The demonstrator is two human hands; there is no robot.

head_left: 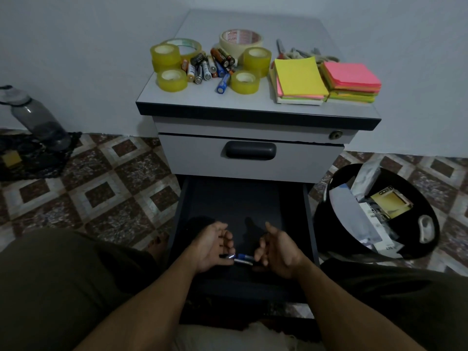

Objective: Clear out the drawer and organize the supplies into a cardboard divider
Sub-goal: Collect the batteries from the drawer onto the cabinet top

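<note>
The lower drawer of a grey cabinet is pulled out, and its dark inside looks bare apart from what my hands hold. Both hands are inside it near the front. Two or three batteries, blue and silver, lie between my left hand and my right hand, whose fingertips pinch them from either side. On the cabinet top lie several yellow tape rolls, a pile of batteries, a masking tape roll, sticky note pads and pens. No cardboard divider is in view.
The upper drawer is closed. A black bin with boxes and papers stands on the tiled floor to the right. A grey water bottle lies on a dark cloth at the far left. My knees flank the drawer.
</note>
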